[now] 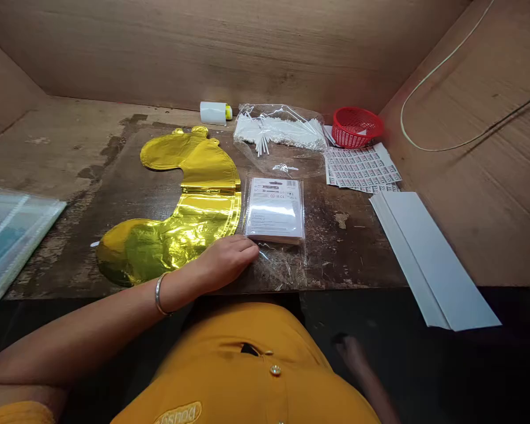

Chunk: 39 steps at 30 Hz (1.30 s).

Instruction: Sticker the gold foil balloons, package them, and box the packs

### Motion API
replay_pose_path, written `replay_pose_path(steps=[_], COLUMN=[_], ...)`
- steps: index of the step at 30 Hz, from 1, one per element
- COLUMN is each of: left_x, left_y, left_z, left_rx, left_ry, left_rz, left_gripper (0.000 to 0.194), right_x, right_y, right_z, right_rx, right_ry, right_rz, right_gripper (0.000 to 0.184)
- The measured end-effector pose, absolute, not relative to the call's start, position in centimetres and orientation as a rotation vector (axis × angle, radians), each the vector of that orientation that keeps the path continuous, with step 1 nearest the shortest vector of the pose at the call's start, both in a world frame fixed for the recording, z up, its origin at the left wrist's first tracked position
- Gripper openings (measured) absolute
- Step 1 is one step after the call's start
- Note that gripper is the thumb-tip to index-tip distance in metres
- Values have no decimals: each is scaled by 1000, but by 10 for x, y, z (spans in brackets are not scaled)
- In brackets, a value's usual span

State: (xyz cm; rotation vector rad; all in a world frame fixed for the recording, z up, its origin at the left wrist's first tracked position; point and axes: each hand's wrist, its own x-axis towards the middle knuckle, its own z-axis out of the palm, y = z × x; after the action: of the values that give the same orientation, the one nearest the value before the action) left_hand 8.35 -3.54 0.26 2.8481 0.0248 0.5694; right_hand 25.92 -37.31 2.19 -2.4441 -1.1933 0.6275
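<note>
My left hand (227, 259) lies on the table's front edge, fingers together, its tips touching the open end of a clear plastic bag (274, 218) that holds a white printed card. Just left of the hand lies a folded gold foil balloon (189, 206), flat on the wood. My right hand (357, 359) is low, below the table edge, blurred and dark; its fingers do not show clearly.
At the back stand a white glue bottle (214, 112), a bag of white sticks (278, 131) and a red basket (357, 126). Sticker sheets (361, 169) and folded white cards (428, 253) lie to the right. Clear bags (9, 235) are stacked at the left edge.
</note>
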Motion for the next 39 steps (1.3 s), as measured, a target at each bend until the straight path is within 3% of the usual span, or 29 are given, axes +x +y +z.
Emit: replay_pose_path(steps=[3, 6, 8, 11, 13, 22, 24, 28, 31, 35, 39], left_x=[81, 79, 78, 75, 72, 69, 69, 72, 76, 78, 79], left_y=[-34, -34, -35, -36, -37, -40, -38, -30, -28, -33, -42], left_z=[3, 4, 4, 4, 5, 5, 4, -2, -5, -5, 0], left_rx=[2771, 2708, 2676, 2637, 2618, 2617, 2714, 2884, 2850, 2766, 2522], left_ry=[89, 123, 132, 130, 126, 79, 50, -28, -103, -9, 239], left_rz=[570, 583, 590, 595, 596, 667, 733, 896, 960, 926, 807], left_gripper=[22, 20, 19, 18, 17, 17, 14, 26, 19, 20, 17], right_x=[296, 309, 304, 296, 296, 301, 300, 302, 301, 296, 293], right_y=[-342, -316, -296, -259, -236, -202, -202, -202, -201, -194, -186], right_z=[3, 15, 21, 15, 7, -7, -8, -6, -5, -3, 3], right_rx=[-2393, -2244, -2105, -1902, -1801, -1657, -1623, -1587, -1590, -1522, -1547], right_ry=[-1344, -1580, -1728, -1946, -2023, -2055, -2020, -1998, -2002, -1924, -1708], right_rz=[649, 57, -257, -316, -304, -237, -176, -84, -108, -162, 24], right_gripper=[29, 19, 38, 73, 78, 46, 44, 45, 48, 37, 24])
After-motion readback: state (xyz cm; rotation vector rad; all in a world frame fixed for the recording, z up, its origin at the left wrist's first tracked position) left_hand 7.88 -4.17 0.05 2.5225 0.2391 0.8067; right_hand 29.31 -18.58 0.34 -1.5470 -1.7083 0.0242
